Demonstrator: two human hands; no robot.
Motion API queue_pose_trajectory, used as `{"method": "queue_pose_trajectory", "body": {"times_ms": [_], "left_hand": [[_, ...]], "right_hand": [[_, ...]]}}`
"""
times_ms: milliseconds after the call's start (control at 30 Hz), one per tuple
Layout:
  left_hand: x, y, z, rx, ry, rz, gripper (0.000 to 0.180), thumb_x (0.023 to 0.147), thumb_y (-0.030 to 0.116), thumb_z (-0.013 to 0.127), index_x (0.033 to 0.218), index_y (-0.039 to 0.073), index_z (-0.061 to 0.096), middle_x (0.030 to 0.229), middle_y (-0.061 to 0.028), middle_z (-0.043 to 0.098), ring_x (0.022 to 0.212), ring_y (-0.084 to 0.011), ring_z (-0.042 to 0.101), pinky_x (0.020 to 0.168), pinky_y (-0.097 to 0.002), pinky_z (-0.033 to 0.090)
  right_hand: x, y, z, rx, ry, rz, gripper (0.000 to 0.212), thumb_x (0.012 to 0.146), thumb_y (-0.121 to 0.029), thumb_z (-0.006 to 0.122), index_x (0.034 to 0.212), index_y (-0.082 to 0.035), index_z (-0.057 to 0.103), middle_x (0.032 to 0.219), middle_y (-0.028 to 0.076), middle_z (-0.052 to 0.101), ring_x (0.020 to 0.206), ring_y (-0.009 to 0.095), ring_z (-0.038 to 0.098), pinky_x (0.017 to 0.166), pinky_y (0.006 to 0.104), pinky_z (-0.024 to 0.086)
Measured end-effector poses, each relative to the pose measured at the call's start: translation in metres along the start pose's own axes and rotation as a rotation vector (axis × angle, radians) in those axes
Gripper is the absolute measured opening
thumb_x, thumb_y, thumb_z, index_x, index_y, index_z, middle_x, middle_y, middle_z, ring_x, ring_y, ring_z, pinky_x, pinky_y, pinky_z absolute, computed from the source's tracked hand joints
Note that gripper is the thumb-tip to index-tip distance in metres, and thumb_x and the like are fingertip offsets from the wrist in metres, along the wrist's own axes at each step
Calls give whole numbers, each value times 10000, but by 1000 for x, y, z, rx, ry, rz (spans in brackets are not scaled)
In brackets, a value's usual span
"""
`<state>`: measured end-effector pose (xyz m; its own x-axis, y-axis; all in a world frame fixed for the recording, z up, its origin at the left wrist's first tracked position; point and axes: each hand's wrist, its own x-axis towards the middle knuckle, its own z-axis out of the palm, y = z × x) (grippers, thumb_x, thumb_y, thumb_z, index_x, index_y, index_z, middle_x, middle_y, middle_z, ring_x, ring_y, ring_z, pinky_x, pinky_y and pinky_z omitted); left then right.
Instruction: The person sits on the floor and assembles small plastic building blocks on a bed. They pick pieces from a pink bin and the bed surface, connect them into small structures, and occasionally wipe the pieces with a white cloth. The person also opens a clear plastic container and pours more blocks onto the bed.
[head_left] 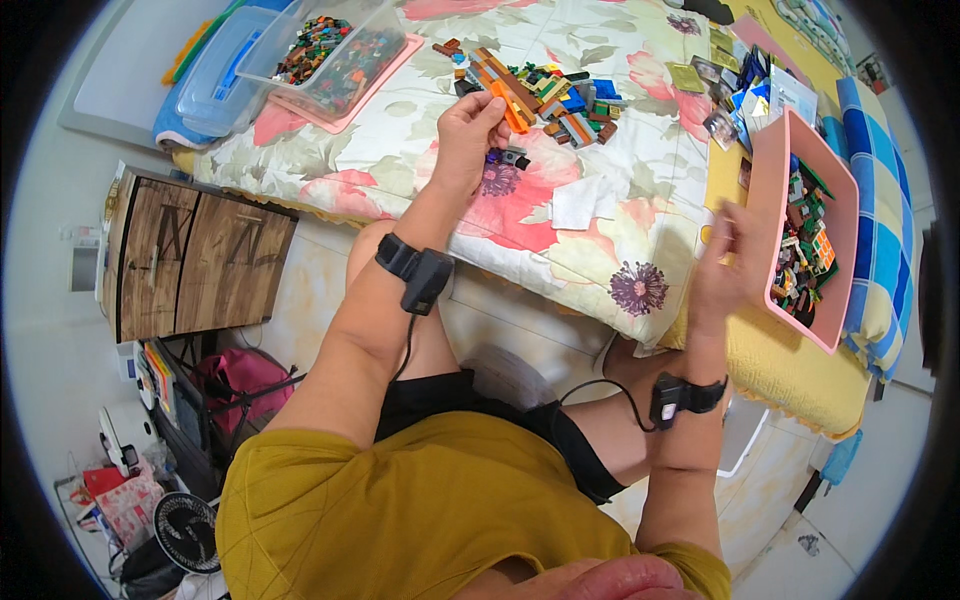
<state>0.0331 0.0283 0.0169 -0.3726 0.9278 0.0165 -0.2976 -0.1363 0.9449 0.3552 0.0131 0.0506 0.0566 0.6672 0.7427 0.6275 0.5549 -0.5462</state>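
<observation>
My left hand point(472, 142) is over the bed with its fingertips closed on a long orange building brick point(513, 110). Next to it lies a long brown-and-grey brick strip point(492, 75), in front of a loose pile of mixed building bricks point(570, 100). Just below the fingers is a small grey and dark piece point(516, 158). My right hand point(728, 250) is smeared by motion beside the pink bin point(842, 200); its fingers cannot be made out. Inside that bin lie many bricks point(800, 240), green, brown and orange among them.
A clear plastic box point(262, 62) of small bricks stands on a pink tray point(335, 125) at the far left, beside its blue-edged lid point(212, 95). A white cloth point(574, 204) lies on the floral sheet. Cards and packets point(750, 95) are heaped at the far right.
</observation>
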Motion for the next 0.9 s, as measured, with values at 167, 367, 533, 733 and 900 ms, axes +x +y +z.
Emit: {"method": "queue_pose_trajectory", "body": {"times_ms": [167,367,533,733,900], "left_hand": [[-8,8,-2,-333,-200,-214,207,967,121,634,1133,-3,631,919,-50,665,735,-104,629,655,-241,534],[-35,-4,19,-124,-515,-323,205,929,207,690,1024,44,608,820,-40,624,661,-118,567,617,-278,504],[-48,-16,32,87,-537,-380,216,955,117,649,1129,-6,606,906,-91,684,716,-121,641,607,-246,534],[-43,-11,30,9,-448,-353,306,970,177,634,1204,-18,606,963,-92,691,724,-117,627,619,-227,497],[-41,-1,27,23,-383,-294,244,969,201,620,1137,23,624,876,-40,644,718,-113,607,619,-239,495]], "right_hand": [[-31,-40,43,332,-286,184,213,873,-8,680,1085,-24,686,923,74,659,691,128,616,560,249,466],[-47,-50,61,468,-408,291,304,833,-75,756,1116,-14,663,902,84,649,670,155,598,597,308,488],[-44,-48,58,367,-315,71,147,856,-23,703,1000,0,686,752,100,594,632,201,585,577,298,473],[18,8,7,-6,171,6,140,878,-9,686,1018,-8,686,812,84,656,660,152,622,602,275,496],[55,82,-83,-302,617,141,109,909,-74,686,988,-3,710,851,61,695,721,139,626,662,295,517]]}}
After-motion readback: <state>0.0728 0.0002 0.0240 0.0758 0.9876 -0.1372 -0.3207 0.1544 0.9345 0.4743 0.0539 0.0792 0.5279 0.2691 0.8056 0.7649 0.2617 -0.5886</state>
